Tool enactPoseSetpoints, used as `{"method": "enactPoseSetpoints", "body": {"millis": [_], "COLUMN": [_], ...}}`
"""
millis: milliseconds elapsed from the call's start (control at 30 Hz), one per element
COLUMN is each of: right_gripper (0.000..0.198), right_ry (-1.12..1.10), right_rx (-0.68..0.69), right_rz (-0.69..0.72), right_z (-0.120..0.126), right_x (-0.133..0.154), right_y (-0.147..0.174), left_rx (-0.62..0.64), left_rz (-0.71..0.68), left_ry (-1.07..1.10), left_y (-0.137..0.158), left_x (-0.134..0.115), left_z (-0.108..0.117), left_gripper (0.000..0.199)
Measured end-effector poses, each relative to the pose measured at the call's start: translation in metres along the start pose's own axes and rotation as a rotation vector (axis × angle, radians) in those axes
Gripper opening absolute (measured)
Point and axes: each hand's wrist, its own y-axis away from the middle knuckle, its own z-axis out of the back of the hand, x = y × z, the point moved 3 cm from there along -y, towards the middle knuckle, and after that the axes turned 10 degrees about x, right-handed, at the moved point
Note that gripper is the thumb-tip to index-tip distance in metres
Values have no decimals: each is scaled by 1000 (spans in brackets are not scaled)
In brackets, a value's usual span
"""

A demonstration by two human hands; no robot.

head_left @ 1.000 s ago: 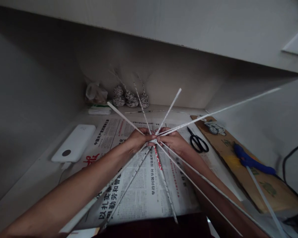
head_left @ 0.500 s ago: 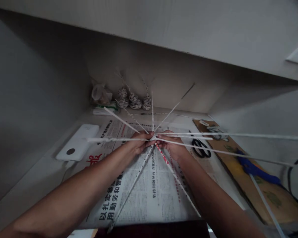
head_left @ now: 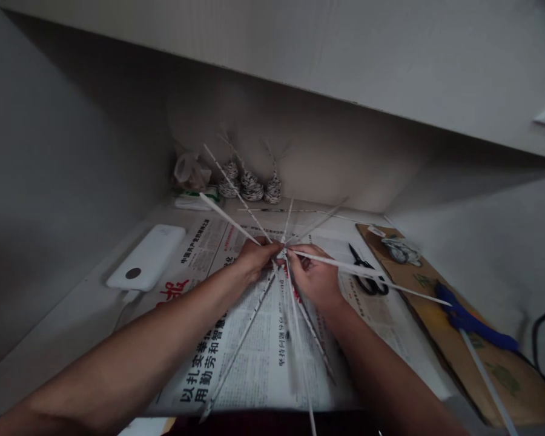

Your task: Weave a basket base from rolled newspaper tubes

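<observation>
Rolled paper strips (head_left: 249, 324) radiate like spokes from a small woven centre (head_left: 281, 251) above the newspaper. My left hand (head_left: 257, 257) pinches that centre from the left, with some strips passing out between its fingers. On the other side, my right hand (head_left: 313, 272) is closed with thumb and fingertips on a white paper strip (head_left: 340, 262) close to the centre. That strip runs off to the right, over the scissors. Other strips hang toward the front edge, some blurred by motion. The fingertips partly hide the weave.
Newspaper (head_left: 236, 381) covers the tabletop. Black scissors (head_left: 367, 275) lie at right, beside cardboard (head_left: 440, 339) bearing a blue glue gun (head_left: 481, 327) and a clear plastic bundle (head_left: 402, 250). A white power bank (head_left: 148, 257) lies left. Several woven gourd shapes (head_left: 252, 186) stand behind, near a plastic bag (head_left: 191, 172).
The long strips that stretched far right have swung; one now hangs down toward the front edge. The spokes have turned a little, and my right hand has shifted its grip by the centre.
</observation>
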Motion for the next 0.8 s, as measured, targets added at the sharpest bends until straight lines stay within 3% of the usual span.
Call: {"method": "enactPoseSetpoints", "body": {"millis": [167,333,500,800], "right_gripper": [14,20,24,20], "right_ry": [179,154,120,34], "right_rx": [83,173,149,58], "right_rz": [-7,-75,-148,-70], "right_z": [2,-2,-1,1], "right_x": [-8,-14,-18,-20], "right_y": [-3,-2,-2,-6], "left_rx": [118,142,158,238], "left_rz": [44,39,79,29], "left_ry": [-24,-19,4,19], "left_y": [-1,3,6,3], "left_x": [-1,-3,-2,-3], "left_z": [1,-1,-5,-4], "left_gripper": [19,22,19,21]}}
